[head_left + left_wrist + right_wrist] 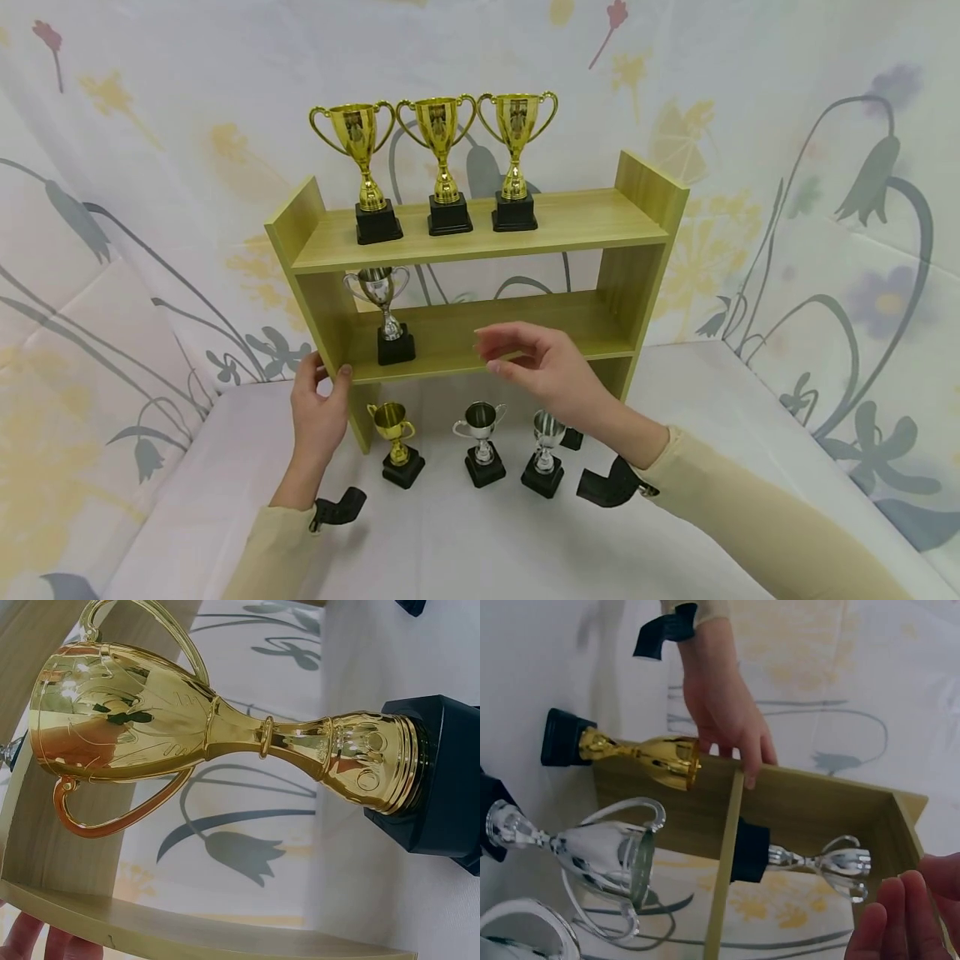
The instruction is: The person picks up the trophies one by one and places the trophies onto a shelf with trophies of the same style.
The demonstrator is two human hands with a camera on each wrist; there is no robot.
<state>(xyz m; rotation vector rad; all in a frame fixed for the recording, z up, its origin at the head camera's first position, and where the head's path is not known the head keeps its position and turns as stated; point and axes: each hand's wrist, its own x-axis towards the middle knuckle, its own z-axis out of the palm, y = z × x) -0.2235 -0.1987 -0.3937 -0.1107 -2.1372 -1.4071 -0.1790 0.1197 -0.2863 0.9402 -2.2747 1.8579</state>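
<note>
My left hand (318, 412) grips the left side panel of a two-tier wooden shelf (480, 362), its thumb at the front edge. In front of the lower tier, my right hand (543, 367) hovers with fingers loosely bent and nothing between them. A silver trophy cup (378, 287) on a black base stands at that tier's left end. Below, on the white surface, are a gold trophy cup (392, 423), large in the left wrist view, and two silver trophy cups (480, 421). Another black base (572, 439) shows partly behind my right wrist.
Three gold trophy cups (438, 125) stand in a row on the top tier, left of its right side panel (651, 196). A flower-patterned cloth (795, 208) hangs behind and at both sides. White cloth (420, 542) covers the surface in front.
</note>
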